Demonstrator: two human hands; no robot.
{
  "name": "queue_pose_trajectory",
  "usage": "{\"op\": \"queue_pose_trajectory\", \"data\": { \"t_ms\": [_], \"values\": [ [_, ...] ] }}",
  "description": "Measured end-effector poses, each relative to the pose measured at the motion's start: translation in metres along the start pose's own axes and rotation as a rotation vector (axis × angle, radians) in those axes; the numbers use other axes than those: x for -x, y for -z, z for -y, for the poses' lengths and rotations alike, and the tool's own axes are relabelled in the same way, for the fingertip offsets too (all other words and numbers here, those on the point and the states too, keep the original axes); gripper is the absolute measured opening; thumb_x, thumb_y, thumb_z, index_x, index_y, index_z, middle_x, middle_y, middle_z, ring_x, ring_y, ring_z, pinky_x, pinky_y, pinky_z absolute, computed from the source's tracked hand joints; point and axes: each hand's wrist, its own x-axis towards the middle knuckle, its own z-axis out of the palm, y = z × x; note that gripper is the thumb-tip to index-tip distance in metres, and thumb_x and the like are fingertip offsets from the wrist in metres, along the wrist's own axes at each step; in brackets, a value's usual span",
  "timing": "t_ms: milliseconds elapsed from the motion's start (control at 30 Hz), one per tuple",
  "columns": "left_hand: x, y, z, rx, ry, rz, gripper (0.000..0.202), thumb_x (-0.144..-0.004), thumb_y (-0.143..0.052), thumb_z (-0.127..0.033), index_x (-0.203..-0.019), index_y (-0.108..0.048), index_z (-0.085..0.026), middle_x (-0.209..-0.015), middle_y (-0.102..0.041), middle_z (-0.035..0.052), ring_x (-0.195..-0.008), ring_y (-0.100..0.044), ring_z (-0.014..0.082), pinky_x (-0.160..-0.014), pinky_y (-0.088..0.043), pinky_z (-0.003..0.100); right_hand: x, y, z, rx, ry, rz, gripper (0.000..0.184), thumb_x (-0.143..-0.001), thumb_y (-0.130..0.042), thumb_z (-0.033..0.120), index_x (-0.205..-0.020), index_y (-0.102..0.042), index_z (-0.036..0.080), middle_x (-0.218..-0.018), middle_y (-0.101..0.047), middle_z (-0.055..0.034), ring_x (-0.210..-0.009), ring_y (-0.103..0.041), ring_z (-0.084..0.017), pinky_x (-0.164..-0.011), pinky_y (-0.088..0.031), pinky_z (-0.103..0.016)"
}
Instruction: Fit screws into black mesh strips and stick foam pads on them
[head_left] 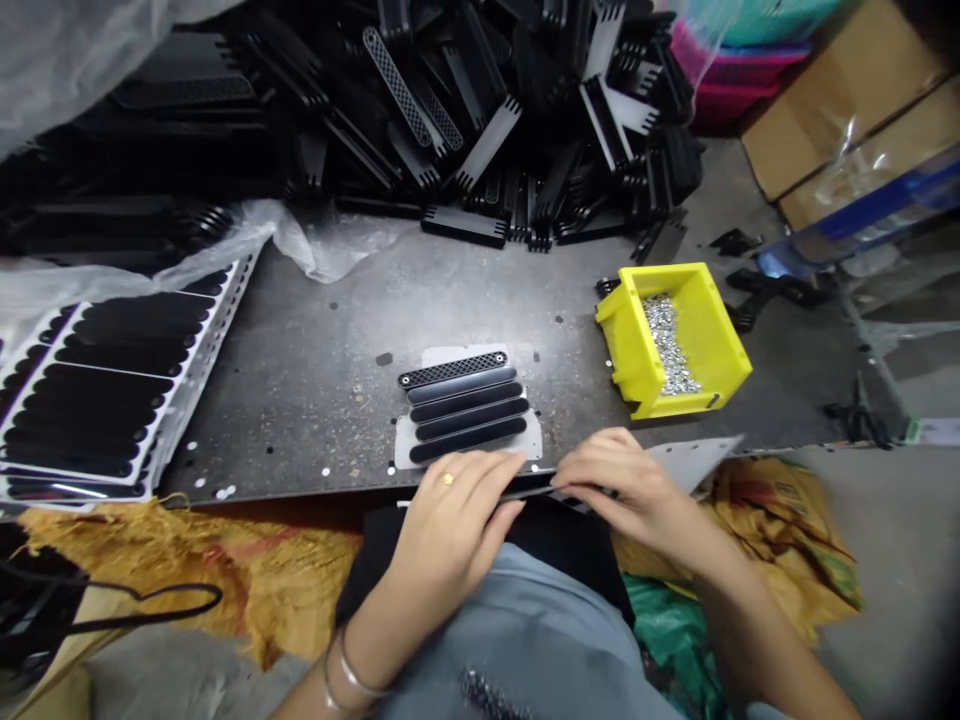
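My left hand (459,510), with a ring on one finger, is at the front edge of the table, its thumb and fingers closed on one end of a thin dark strip (529,492). At the strip's other end, my right hand (626,482) pinches with thumb and fingertips. Most of the strip is hidden by the fingers. Just beyond my hands, several black rounded bars (471,408) lie side by side on a pale sheet (531,440). The farthest is a lattice-patterned bar (453,370) with a small shiny spot at each end.
A yellow bin (724,350) of small silvery pieces (669,345) stands to the right. Sheets of black rounded stickers (112,390) lie at left. A heap of black slotted parts (480,130) fills the back. Clear plastic (322,245), cartons (847,80) and yellow sacks (225,570) surround the table.
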Motion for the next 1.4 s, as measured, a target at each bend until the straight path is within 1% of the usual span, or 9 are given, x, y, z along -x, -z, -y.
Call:
{"op": "queue_pose_trajectory", "data": {
  "t_ms": [167, 367, 533, 633, 733, 867, 967, 1067, 1400],
  "values": [
    [-0.004, 0.004, -0.006, -0.093, 0.063, 0.016, 0.014, -0.104, -0.058, -0.016, -0.097, -0.067, -0.023, -0.086, -0.075, -0.0048, -0.085, -0.063, 0.0173, -0.094, -0.032, 0.038, -0.006, -0.023, 0.016, 0.1, 0.037, -0.248, 0.022, -0.102, -0.064, 0.023, -0.123, -0.067, 0.028, -0.112, -0.076, -0.0032, -0.103, -0.068, -0.02, -0.101, -0.041, -0.043],
    [0.006, 0.005, 0.004, -0.02, 0.183, -0.022, 0.018, -0.105, -0.052, -0.017, -0.094, -0.064, -0.023, -0.083, -0.069, -0.0034, -0.082, -0.059, 0.0168, -0.091, -0.031, 0.038, -0.025, -0.059, 0.035, 0.324, 0.245, -0.467, 0.029, -0.096, -0.074, 0.025, -0.125, -0.071, 0.024, -0.118, -0.072, -0.0086, -0.111, -0.059, -0.023, -0.097, -0.041, -0.041],
    [0.028, 0.0, 0.021, -0.257, 0.126, -0.151, 0.016, -0.104, -0.054, -0.015, -0.095, -0.065, -0.022, -0.078, -0.067, -0.0023, -0.072, -0.054, 0.017, -0.085, -0.031, 0.038, -0.004, -0.041, 0.034, -0.328, 0.237, -0.202, 0.023, -0.091, -0.077, 0.046, -0.093, -0.066, 0.026, -0.115, -0.066, -0.0043, -0.108, -0.064, -0.023, -0.093, -0.05, -0.043],
    [0.037, 0.004, 0.029, -0.324, 0.066, -0.137, 0.012, -0.103, -0.06, -0.017, -0.098, -0.068, -0.025, -0.077, -0.069, -0.0026, -0.074, -0.058, 0.0172, -0.085, -0.032, 0.037, -0.011, -0.016, 0.028, -0.763, 0.05, -0.222, 0.023, -0.095, -0.072, 0.048, -0.1, -0.061, 0.028, -0.112, -0.058, -0.0028, -0.085, -0.068, -0.016, -0.074, -0.059, -0.037],
    [0.03, 0.015, 0.036, -0.327, 0.118, -0.213, 0.009, -0.099, -0.068, -0.023, -0.108, -0.069, -0.027, -0.094, -0.076, 0.0003, -0.092, -0.067, 0.0199, -0.095, -0.033, 0.04, -0.055, -0.008, 0.024, -0.428, -0.017, -0.351, 0.016, -0.098, -0.068, 0.025, -0.113, -0.068, 0.03, -0.106, -0.057, -0.0031, -0.085, -0.064, -0.016, -0.072, -0.057, -0.032],
    [-0.003, 0.033, 0.06, -0.307, 0.362, -0.322, 0.014, -0.1, -0.064, -0.028, -0.113, -0.071, -0.027, -0.1, -0.079, 0.0009, -0.1, -0.07, 0.0228, -0.103, -0.034, 0.044, -0.134, -0.027, 0.019, -0.002, 0.17, -0.274, 0.035, -0.103, -0.055, 0.018, -0.136, -0.064, 0.026, -0.114, -0.065, -0.0087, -0.102, -0.065, -0.021, -0.088, -0.058, -0.038],
    [-0.026, 0.04, 0.085, -0.141, 0.519, -0.294, 0.019, -0.1, -0.061, -0.031, -0.114, -0.074, -0.027, -0.099, -0.08, 0.0007, -0.1, -0.07, 0.0233, -0.104, -0.039, 0.045, -0.17, -0.043, 0.012, 0.067, 0.291, -0.155, 0.021, -0.105, -0.056, 0.022, -0.116, -0.074, 0.023, -0.111, -0.072, -0.0081, -0.096, -0.065, -0.02, -0.086, -0.056, -0.037],
    [-0.035, 0.041, 0.102, 0.042, 0.57, -0.249, 0.02, -0.1, -0.058, -0.032, -0.104, -0.077, -0.028, -0.092, -0.081, -0.0009, -0.097, -0.071, 0.0227, -0.102, -0.044, 0.043, -0.182, -0.047, 0.006, 0.082, 0.348, -0.116, 0.018, -0.104, -0.06, 0.025, -0.099, -0.077, 0.022, -0.104, -0.074, -0.0071, -0.087, -0.06, -0.019, -0.08, -0.054, -0.036],
    [-0.036, 0.039, 0.105, 0.14, 0.605, -0.248, 0.021, -0.1, -0.058, -0.035, -0.095, -0.077, -0.028, -0.087, -0.079, -0.0013, -0.095, -0.07, 0.0223, -0.103, -0.044, 0.045, -0.184, -0.047, 0.009, 0.065, 0.308, -0.087, 0.02, -0.104, -0.059, 0.026, -0.102, -0.079, 0.022, -0.106, -0.075, -0.0066, -0.09, -0.058, -0.02, -0.082, -0.054, -0.037]
  ]
}}
